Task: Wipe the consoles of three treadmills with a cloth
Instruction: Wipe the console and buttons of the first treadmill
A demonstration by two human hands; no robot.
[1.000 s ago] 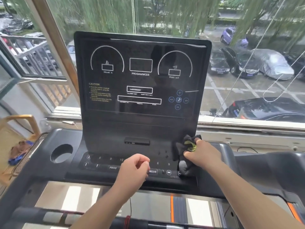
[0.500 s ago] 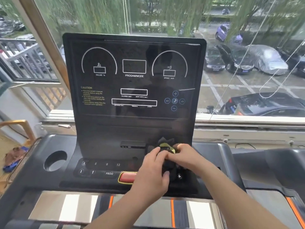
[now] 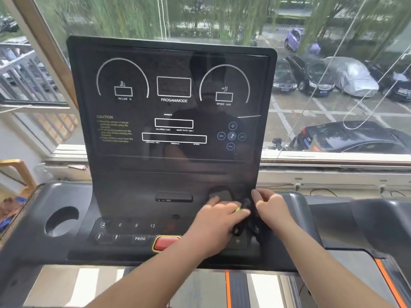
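Black console [image 3: 133,185], PROGAM/MODE, PROG, left hand [image 3: 215,223], right hand [image 3: 275,210] on cloth [image 3: 247,221]

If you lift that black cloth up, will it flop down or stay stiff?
Probably floppy: the cloth is crumpled in uneven folds between the left hand and right hand. It likely won't roll either; it lies slumped on the console.

**Head view: position and field of the camera**

The scene is recorded by one wide-angle camera worn on the head, directed forward and downward. The treadmill console [image 3: 173,112] is faced squarely at close range and fills the centre. The left hand [image 3: 219,221], right hand [image 3: 272,210] and cloth [image 3: 248,218] are framed just below. The window [image 3: 322,121] is seen behind, and the belt [image 3: 236,290] at the bottom edge.
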